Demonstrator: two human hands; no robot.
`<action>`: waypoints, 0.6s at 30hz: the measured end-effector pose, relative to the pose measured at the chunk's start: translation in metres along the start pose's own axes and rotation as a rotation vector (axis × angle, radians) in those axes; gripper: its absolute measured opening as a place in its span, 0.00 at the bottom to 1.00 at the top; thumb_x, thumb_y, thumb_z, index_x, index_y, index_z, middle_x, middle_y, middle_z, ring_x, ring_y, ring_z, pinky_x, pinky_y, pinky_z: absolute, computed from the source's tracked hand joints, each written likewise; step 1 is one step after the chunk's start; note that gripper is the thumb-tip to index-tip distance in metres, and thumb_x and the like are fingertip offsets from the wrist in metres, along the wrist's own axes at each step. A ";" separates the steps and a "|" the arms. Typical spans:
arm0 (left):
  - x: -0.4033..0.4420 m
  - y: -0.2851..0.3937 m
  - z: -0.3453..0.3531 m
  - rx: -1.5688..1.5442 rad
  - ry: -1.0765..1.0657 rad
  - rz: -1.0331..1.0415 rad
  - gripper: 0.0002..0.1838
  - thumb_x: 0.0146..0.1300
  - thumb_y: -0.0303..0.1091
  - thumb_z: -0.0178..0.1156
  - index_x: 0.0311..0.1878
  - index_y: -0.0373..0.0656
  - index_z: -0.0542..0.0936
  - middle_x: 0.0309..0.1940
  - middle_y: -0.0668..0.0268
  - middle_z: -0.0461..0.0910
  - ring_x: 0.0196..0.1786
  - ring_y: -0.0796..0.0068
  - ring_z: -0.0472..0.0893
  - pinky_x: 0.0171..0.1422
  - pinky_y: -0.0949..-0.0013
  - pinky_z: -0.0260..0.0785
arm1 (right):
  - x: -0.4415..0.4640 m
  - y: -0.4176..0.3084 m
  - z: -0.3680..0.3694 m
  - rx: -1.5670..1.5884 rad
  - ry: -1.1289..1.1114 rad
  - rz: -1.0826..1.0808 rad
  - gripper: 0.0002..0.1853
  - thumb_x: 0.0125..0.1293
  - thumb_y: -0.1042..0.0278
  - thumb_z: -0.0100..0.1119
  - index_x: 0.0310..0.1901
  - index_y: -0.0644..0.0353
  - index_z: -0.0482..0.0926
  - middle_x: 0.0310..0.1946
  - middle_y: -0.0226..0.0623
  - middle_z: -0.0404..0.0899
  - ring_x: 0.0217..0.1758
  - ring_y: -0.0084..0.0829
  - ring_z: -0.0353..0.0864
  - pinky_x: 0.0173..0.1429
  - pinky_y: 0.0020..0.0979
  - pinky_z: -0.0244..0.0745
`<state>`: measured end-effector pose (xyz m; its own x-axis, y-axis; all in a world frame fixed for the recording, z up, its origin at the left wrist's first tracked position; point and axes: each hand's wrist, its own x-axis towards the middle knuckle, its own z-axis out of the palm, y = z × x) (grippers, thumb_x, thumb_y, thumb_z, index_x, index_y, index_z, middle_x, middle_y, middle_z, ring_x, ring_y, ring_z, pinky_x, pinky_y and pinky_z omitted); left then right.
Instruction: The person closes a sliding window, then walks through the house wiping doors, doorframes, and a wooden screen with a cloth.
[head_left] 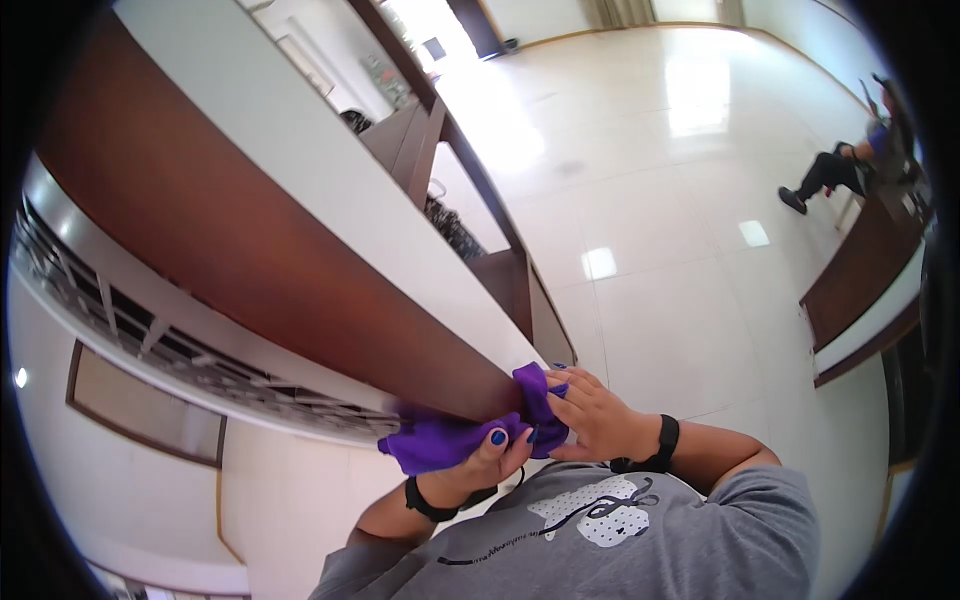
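A purple cloth point(430, 447) is bunched around the near end of a long dark brown wooden ledge point(250, 255). My left hand point(480, 468) grips the cloth at the ledge's left side, with the thumb bent over it. At the ledge's right edge, my right hand point(600, 418) presses a fold of the same cloth, its fingers closed together on it. Part of the fingers of both hands is hidden by the cloth. Black bands circle both wrists.
A white panel point(330, 240) runs along the ledge's right, with a metal grille point(150, 335) on its left. Beyond stands a brown wooden frame point(480, 190). A seated person point(840, 172) is at the far right beside a brown desk point(860, 270). Shiny pale tiles point(670, 310) cover the floor.
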<state>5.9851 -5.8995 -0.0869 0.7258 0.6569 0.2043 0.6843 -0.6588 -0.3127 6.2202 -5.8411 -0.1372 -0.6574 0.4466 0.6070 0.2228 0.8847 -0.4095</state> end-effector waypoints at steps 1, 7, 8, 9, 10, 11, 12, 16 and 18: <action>-0.006 -0.002 0.012 0.022 0.058 0.017 0.22 0.62 0.39 0.63 0.60 0.51 0.73 0.48 0.66 0.78 0.46 0.72 0.79 0.55 0.68 0.70 | 0.001 0.003 -0.004 0.014 -0.006 -0.015 0.37 0.54 0.46 0.67 0.56 0.69 0.69 0.58 0.54 0.67 0.63 0.50 0.66 0.68 0.50 0.57; -0.006 0.004 0.036 0.463 0.389 -0.051 0.21 0.65 0.39 0.51 0.61 0.46 0.68 0.58 0.51 0.70 0.57 0.48 0.73 0.61 0.50 0.69 | 0.011 0.025 -0.045 0.013 0.080 -0.220 0.28 0.53 0.44 0.66 0.45 0.60 0.77 0.33 0.37 0.77 0.39 0.37 0.78 0.49 0.36 0.72; -0.011 -0.001 0.044 0.607 0.348 -0.022 0.19 0.71 0.42 0.42 0.56 0.41 0.72 0.63 0.46 0.67 0.63 0.41 0.69 0.65 0.44 0.67 | 0.013 0.028 -0.052 -0.002 0.099 -0.241 0.25 0.53 0.45 0.66 0.43 0.59 0.78 0.30 0.35 0.76 0.36 0.36 0.78 0.46 0.34 0.72; -0.013 -0.004 0.048 0.568 0.351 -0.048 0.18 0.71 0.42 0.43 0.55 0.41 0.72 0.62 0.46 0.68 0.62 0.41 0.70 0.64 0.44 0.68 | 0.017 0.029 -0.060 -0.015 0.116 -0.261 0.23 0.54 0.45 0.66 0.40 0.58 0.78 0.27 0.33 0.75 0.32 0.35 0.77 0.42 0.32 0.72; -0.016 -0.007 0.053 0.587 0.335 -0.053 0.18 0.71 0.42 0.43 0.54 0.41 0.72 0.61 0.46 0.68 0.61 0.41 0.71 0.63 0.44 0.68 | 0.021 0.029 -0.068 -0.026 0.134 -0.279 0.21 0.54 0.46 0.66 0.38 0.56 0.79 0.24 0.31 0.74 0.29 0.33 0.77 0.38 0.30 0.72; -0.018 -0.009 0.058 0.605 0.319 -0.058 0.17 0.70 0.41 0.43 0.53 0.41 0.72 0.61 0.46 0.69 0.60 0.42 0.72 0.62 0.44 0.69 | 0.028 0.026 -0.079 -0.032 0.233 -0.336 0.18 0.55 0.48 0.66 0.34 0.56 0.78 0.22 0.29 0.74 0.25 0.31 0.77 0.33 0.29 0.71; -0.021 -0.010 0.063 0.680 0.283 -0.040 0.17 0.70 0.41 0.43 0.52 0.41 0.72 0.60 0.46 0.70 0.59 0.42 0.73 0.62 0.45 0.70 | 0.032 0.022 -0.091 0.004 0.285 -0.381 0.18 0.56 0.48 0.66 0.35 0.56 0.78 0.24 0.29 0.76 0.26 0.30 0.77 0.33 0.29 0.71; 0.005 -0.002 0.030 0.930 0.349 0.121 0.11 0.68 0.40 0.48 0.45 0.44 0.73 0.50 0.55 0.73 0.55 0.51 0.74 0.59 0.51 0.71 | 0.029 -0.012 -0.121 0.225 0.687 -0.600 0.17 0.63 0.50 0.63 0.43 0.54 0.75 0.29 0.29 0.80 0.27 0.25 0.80 0.30 0.30 0.71; 0.012 0.005 0.010 1.010 0.300 0.161 0.06 0.68 0.38 0.51 0.35 0.50 0.74 0.39 0.69 0.74 0.50 0.68 0.74 0.57 0.65 0.69 | 0.030 -0.029 -0.132 0.307 0.875 -0.687 0.18 0.65 0.51 0.61 0.50 0.50 0.71 0.30 0.24 0.80 0.26 0.21 0.79 0.31 0.28 0.70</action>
<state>5.9963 -5.8910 -0.0953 0.8843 0.3816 0.2692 0.3030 -0.0302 -0.9525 6.2890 -5.8356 -0.0171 0.1784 -0.0707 0.9814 -0.2519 0.9609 0.1150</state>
